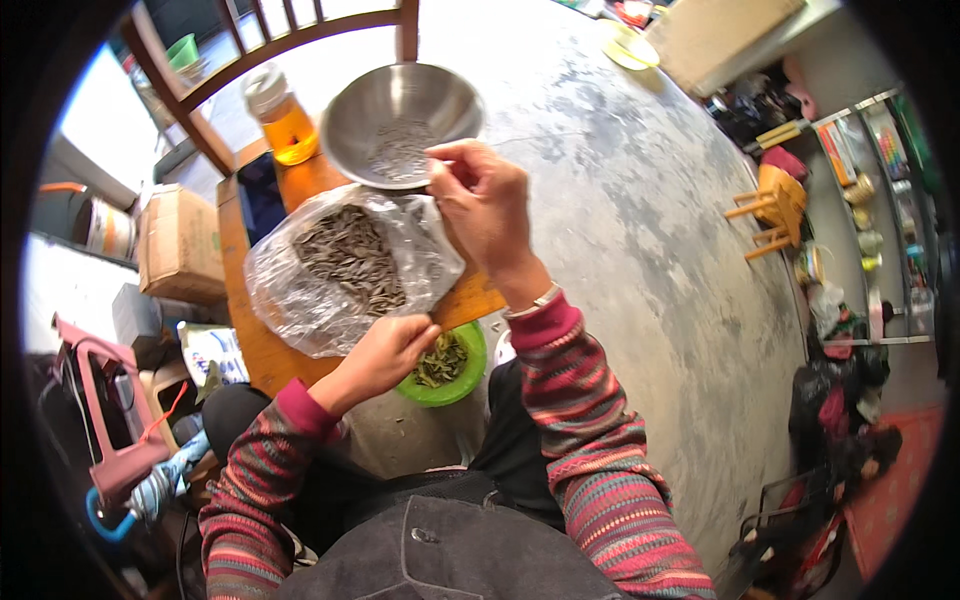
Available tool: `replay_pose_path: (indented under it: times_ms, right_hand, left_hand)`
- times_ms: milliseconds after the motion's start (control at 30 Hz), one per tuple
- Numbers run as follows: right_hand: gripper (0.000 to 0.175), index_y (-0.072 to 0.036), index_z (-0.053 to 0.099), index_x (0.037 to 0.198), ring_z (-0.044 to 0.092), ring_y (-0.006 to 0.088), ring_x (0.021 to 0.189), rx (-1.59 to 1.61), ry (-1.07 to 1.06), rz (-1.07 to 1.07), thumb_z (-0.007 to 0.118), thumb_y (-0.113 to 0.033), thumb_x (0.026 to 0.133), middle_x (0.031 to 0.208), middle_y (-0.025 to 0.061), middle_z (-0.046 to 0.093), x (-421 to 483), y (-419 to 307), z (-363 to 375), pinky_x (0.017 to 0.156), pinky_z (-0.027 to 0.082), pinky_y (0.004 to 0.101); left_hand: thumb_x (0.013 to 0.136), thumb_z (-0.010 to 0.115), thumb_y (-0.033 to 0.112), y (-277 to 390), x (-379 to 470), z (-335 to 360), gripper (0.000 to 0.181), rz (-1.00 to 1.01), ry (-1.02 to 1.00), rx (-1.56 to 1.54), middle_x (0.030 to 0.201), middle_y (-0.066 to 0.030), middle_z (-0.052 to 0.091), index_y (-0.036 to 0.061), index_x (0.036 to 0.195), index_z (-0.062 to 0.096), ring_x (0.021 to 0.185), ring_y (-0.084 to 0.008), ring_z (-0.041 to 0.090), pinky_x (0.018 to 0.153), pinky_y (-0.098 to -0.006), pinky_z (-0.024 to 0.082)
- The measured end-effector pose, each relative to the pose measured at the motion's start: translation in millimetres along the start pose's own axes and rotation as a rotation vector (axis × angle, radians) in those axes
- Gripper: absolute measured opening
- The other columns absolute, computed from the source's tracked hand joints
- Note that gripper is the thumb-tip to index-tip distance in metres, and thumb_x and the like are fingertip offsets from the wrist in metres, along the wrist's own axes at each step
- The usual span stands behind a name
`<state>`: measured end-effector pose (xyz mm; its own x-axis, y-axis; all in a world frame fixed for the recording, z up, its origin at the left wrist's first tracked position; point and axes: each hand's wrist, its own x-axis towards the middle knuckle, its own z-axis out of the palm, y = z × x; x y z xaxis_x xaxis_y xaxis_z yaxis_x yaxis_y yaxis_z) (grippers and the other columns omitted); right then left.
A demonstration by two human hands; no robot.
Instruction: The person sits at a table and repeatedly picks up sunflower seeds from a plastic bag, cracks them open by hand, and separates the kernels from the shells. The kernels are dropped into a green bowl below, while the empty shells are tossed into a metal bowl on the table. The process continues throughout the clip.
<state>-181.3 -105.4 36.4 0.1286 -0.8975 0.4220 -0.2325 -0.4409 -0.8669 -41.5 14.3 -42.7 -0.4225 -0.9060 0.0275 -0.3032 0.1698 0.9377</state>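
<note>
My right hand is raised at the near rim of a stainless steel bowl, its thumb and fingertips pinched together; any small thing between them is hidden. Small pale, thin pieces lie in the bowl's bottom. Below it, a clear plastic bag lies spread open under a heap of dry brown elongated seeds or pods. At the bag's near edge is my left hand, thumb against curled fingers, with no held thing visible. Partly beneath that hand, a green plastic bowl contains yellow-green husks.
The bag and steel bowl rest on a wooden chair seat. A bottle of orange liquid and a dark flat object are there too. Left stand a cardboard box and a pink frame. Concrete floor extends right toward a small wooden stool.
</note>
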Motion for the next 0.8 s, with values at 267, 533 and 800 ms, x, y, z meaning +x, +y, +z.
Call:
replay_pose_path:
  times_ms: [267, 533, 800]
  right_hand:
    - [0.011, 0.000, 0.066, 0.093, 0.052, 0.0027, 0.056, 0.056, -0.171, 0.200, 0.063, -0.003, 0.083, 0.063, -0.0010, 0.059, -22.2, -8.0, 20.6, 0.052, 0.043, 0.0201]
    - [0.016, -0.004, 0.066, 0.093, 0.061, 0.0103, 0.064, -0.093, -0.516, -0.018, 0.066, 0.000, 0.077, 0.080, 0.0052, 0.063, -28.2, -39.1, 43.4, 0.057, 0.048, 0.0235]
    - [0.017, -0.004, 0.063, 0.094, 0.065, 0.0223, 0.079, -0.282, -0.634, -0.170, 0.063, -0.002, 0.077, 0.104, 0.0056, 0.064, -28.0, -53.3, 40.2, 0.068, 0.052, 0.0308]
  left_hand:
    - [0.102, 0.034, 0.036, -10.9, 6.5, -72.8, 0.043, -0.172, 0.211, -1.605, 0.075, -0.0030, 0.051, -0.0017, 0.103, 0.054, 0.064, -0.0123, 0.047, 0.060, -0.0258, 0.043]
    - [0.102, 0.021, 0.041, -12.1, 10.0, -73.3, 0.059, -0.158, 0.284, -1.703, 0.120, -0.0173, 0.055, -0.0065, 0.129, 0.042, 0.111, -0.0286, 0.056, 0.099, -0.0381, 0.047]
    - [0.101, 0.024, 0.042, -5.9, 12.9, -72.2, 0.059, 0.051, 0.004, -1.814, 0.114, -0.0160, 0.059, -0.0064, 0.125, 0.048, 0.102, -0.0244, 0.060, 0.091, -0.0367, 0.050]
